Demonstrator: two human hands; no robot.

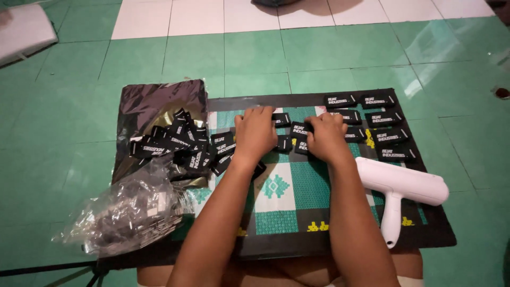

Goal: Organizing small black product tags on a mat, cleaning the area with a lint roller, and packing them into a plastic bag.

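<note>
Both my hands rest palm-down on a green, white and black patterned mat [289,204] on the floor. My left hand [255,133] lies over small black rectangular labels with white print, next to a loose heap of the same labels [183,144]. My right hand [326,137] presses on a few labels [297,130] at the mat's middle. To its right, several labels [383,119] lie set out in tidy rows. What is under each palm is hidden.
A dark shiny plastic sheet [154,101] lies under the heap. A clear plastic bag of more black pieces [130,212] sits at the front left. A white handled roller tool [398,191] lies on the mat's right. Green and white floor tiles [255,53] surround the mat.
</note>
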